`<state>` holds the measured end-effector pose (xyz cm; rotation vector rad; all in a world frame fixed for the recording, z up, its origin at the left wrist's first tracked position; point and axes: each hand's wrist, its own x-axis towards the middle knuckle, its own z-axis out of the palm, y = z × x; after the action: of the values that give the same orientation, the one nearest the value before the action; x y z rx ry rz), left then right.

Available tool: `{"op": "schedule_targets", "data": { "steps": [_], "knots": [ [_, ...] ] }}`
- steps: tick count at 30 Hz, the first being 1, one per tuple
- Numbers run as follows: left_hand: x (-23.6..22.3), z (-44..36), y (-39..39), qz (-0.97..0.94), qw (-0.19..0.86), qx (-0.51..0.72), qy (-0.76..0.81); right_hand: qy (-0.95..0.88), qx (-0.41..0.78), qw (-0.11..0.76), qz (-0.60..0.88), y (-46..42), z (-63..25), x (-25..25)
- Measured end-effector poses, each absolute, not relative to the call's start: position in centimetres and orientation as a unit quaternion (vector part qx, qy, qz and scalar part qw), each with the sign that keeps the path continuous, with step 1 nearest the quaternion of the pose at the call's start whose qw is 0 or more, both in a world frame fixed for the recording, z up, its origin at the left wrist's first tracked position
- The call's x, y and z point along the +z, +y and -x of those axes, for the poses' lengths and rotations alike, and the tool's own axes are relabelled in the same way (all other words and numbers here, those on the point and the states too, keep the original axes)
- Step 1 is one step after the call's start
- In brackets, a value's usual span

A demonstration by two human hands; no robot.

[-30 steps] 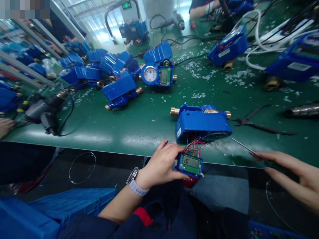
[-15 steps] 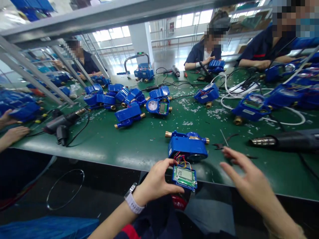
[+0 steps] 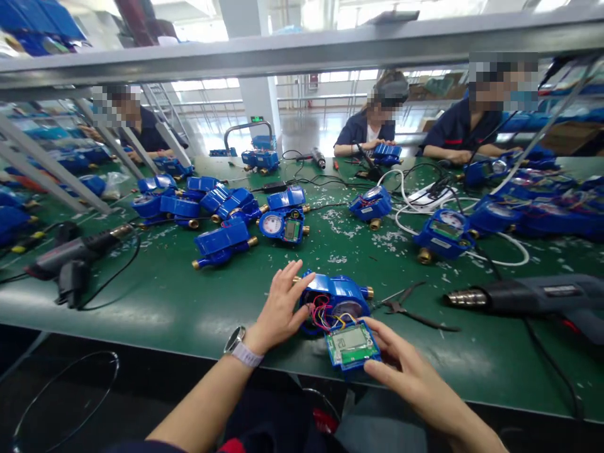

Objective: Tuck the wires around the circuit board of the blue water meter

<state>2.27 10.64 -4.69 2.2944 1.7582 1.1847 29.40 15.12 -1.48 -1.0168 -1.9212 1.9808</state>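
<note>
A blue water meter (image 3: 337, 286) with brass end fittings rests near the bench's front edge, its dial partly showing. Red, yellow and white wires (image 3: 321, 311) run from it to a display circuit board (image 3: 352, 345) in a blue frame. My right hand (image 3: 410, 371) grips that board by its right side, thumb on the lower corner and fingers behind the upper edge. At the meter's left end is my left hand (image 3: 278, 308), fingers stretched out and apart, the thumb close to the wires. Whether its fingertips press on the housing is hard to tell.
Right of the meter lie cutters (image 3: 401, 307) and a heat gun (image 3: 528, 299); another heat gun (image 3: 80, 258) lies left. Several blue meters (image 3: 221, 242) stand farther back on the green bench (image 3: 189, 296). Co-workers (image 3: 368, 123) sit across, below a metal shelf beam (image 3: 302, 53).
My left hand has let go of the display board and moved up to the meter. My right hand has come in from the right and taken the board. The meter has tipped, showing its dial.
</note>
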Motion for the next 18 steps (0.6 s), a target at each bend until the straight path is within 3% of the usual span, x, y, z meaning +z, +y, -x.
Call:
{"op": "schedule_targets", "data": {
  "steps": [4, 9, 18],
  "knots": [
    [-6.2, -0.1, 15.4, -0.673, 0.181, 0.414, 0.585, -0.724, 0.599, 0.056, 0.336, 18.6, -28.0, 1.3],
    [-6.3, 0.9, 19.9, -0.590, 0.278, 0.471, 0.594, -0.695, 0.642, 0.101, 0.308, 23.2, -23.8, 2.8],
    [-8.4, -1.1, 23.1, -0.431, 0.308, 0.593, 0.606, -0.505, 0.731, 0.247, 0.387, 25.6, -16.2, 1.5]
  ]
}}
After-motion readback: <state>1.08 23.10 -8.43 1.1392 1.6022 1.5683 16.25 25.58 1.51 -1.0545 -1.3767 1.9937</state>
